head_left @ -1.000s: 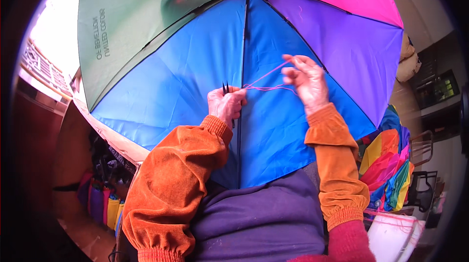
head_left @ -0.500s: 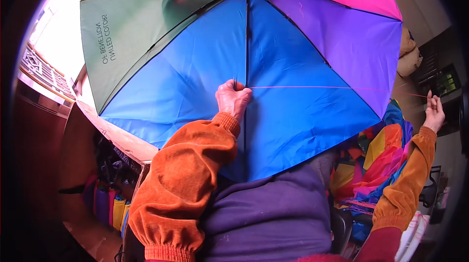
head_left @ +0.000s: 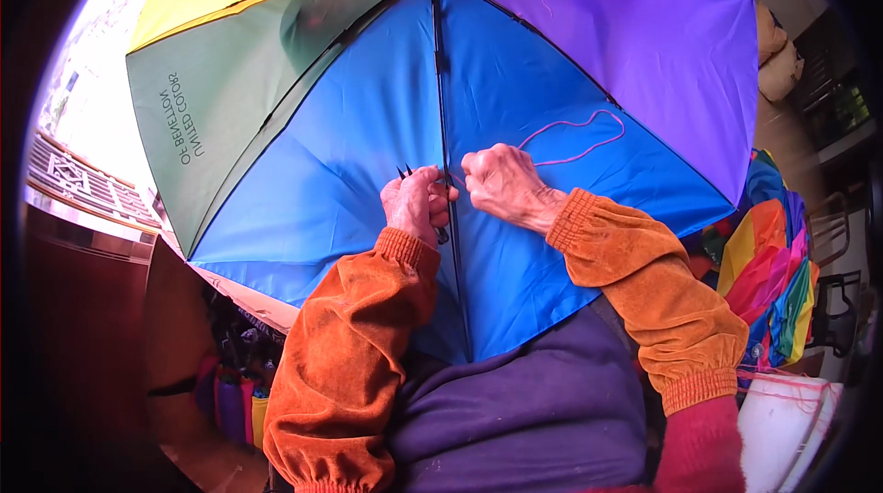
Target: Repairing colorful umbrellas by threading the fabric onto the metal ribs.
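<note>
An opened umbrella (head_left: 340,208) with multicoloured panels spreads before me, its inner side and black ribs showing. At one black rib (head_left: 439,107) across the blue panel, my left hand (head_left: 416,206) is closed around small black snips (head_left: 405,170); two dark points stick out above its fingers. My right hand (head_left: 506,182) is closed just right of that rib, fingertips near it. A pink thread (head_left: 607,116) runs from behind this hand and loops loosely over the blue panel. Whether a needle is in its fingers is hidden.
Folded multicoloured cloth (head_left: 768,254) is piled at the right, near a white bundle or sack (head_left: 782,419). At lower left, a cardboard box (head_left: 267,307) holds dark and coloured items. A patterned railing (head_left: 78,180) stands at far left.
My right hand has come back from the far right to the rib beside my left hand. The thread, stretched taut before, now lies in a slack loop. The umbrella has shifted slightly left.
</note>
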`<control>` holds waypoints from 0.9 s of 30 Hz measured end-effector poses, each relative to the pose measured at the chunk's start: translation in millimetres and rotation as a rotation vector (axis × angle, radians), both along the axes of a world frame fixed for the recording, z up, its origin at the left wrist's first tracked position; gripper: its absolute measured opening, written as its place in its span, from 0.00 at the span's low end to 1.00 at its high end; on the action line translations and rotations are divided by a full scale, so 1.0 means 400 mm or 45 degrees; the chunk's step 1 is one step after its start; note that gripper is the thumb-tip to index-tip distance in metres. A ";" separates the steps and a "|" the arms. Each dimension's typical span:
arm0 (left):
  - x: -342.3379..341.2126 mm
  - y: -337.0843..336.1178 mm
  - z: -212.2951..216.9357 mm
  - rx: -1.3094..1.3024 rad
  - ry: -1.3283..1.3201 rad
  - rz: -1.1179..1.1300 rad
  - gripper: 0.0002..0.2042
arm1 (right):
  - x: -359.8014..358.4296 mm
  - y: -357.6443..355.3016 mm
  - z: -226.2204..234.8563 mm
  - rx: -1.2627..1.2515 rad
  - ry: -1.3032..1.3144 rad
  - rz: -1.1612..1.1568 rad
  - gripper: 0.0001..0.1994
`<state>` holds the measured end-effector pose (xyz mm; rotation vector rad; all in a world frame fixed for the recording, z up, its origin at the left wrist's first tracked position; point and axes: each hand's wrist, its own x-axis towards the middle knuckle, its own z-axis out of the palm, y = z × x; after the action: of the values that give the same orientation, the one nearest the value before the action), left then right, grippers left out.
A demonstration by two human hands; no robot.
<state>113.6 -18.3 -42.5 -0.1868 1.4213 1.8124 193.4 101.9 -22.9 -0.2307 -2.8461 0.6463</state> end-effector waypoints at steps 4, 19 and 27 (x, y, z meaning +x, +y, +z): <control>-0.002 0.003 0.003 -0.031 -0.044 -0.013 0.05 | 0.010 -0.007 -0.002 0.014 -0.051 0.016 0.03; 0.017 0.014 0.001 0.115 0.085 0.020 0.07 | -0.024 0.012 -0.025 -0.185 0.168 0.099 0.03; 0.042 0.024 0.022 0.195 0.249 0.070 0.09 | -0.034 -0.013 0.016 -0.614 0.069 -0.195 0.03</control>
<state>130.5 -8.9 -33.7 0.0316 1.4132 2.0203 179.8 96.7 -16.7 -0.4907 -2.5442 1.2720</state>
